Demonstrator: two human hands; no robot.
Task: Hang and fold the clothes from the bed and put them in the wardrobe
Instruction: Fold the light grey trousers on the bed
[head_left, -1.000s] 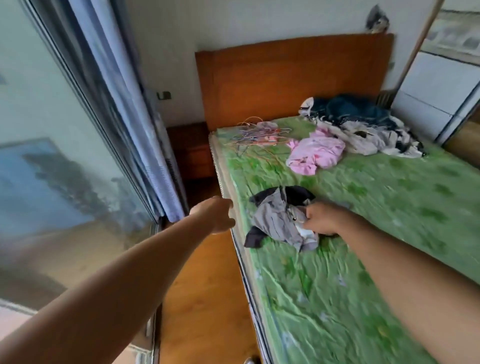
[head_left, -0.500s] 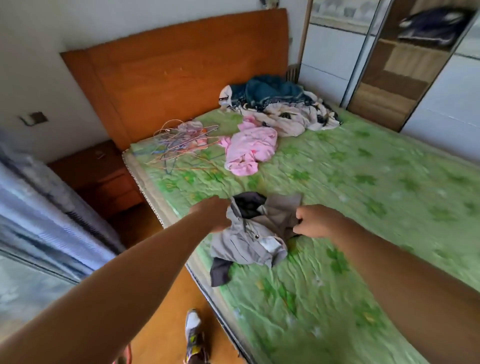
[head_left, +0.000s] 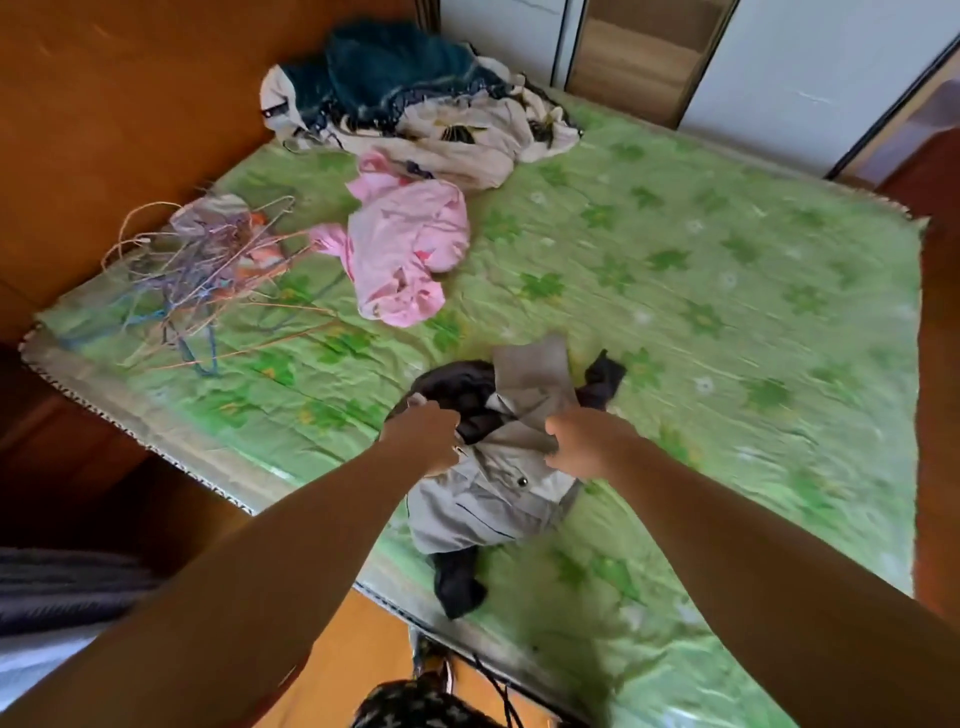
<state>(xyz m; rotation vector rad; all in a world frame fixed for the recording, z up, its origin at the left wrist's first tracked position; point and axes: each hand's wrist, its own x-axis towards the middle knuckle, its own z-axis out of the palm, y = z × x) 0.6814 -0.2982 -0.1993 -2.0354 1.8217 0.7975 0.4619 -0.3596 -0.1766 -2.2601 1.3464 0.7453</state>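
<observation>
Now the left hand (head_left: 423, 439) has closed its grip on the crumpled grey-and-black fabric jacket (head_left: 498, 493). The right hand (head_left: 582, 441) pinches it alongside, equally near, and the jacket's length trails toward the green flowered bed (head_left: 727, 260) edge.

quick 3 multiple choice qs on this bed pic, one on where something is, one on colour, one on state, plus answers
1. Where does the pile of hangers lie?
A) on the bed near the headboard, beside the pink garment
B) on the floor
C) on a chair

2. What colour is the bed's cover?
A) blue striped
B) green with a flower print
C) plain white

3. The grey jacket is
A) on a hanger
B) lying untouched
C) in the grip of the left hand and right hand

Answers:
1 A, the hangers sit at the bed's headboard corner.
2 B, the cover is green with flowers.
3 C, both hands' fingers curl on its cloth.
</observation>
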